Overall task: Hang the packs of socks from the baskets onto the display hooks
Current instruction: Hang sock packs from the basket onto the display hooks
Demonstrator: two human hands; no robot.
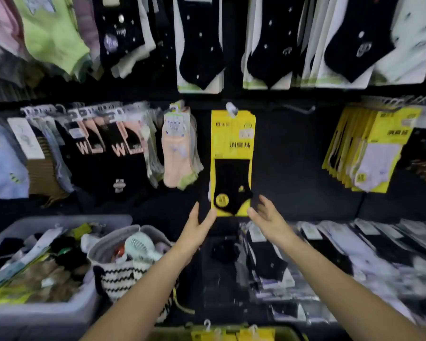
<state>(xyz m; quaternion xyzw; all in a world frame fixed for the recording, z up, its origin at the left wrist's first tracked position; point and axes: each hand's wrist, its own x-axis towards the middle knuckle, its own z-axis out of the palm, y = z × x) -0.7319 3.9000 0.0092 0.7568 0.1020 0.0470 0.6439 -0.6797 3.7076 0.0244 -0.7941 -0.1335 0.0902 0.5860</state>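
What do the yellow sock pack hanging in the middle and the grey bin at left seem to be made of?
Yellow sock pack: printed card backing, it seems, flat and straight-edged with a matte look. A black knit sock lies on it, soft fabric. Grey bin: probably moulded plastic, smooth and dull, with a thick rounded rim.

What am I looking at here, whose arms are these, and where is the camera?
There is no machine here. A person wears one camera on the head, so this single picture looks forward and down along their own bare arms. The left hand and right hand are open at the bottom corners of a yellow sock pack hanging on the display wall; neither hand grips it. More socks hang all around it. At lower left stand a grey bin of sock packs and a striped basket. At lower right, flat packs lie on the shelf.
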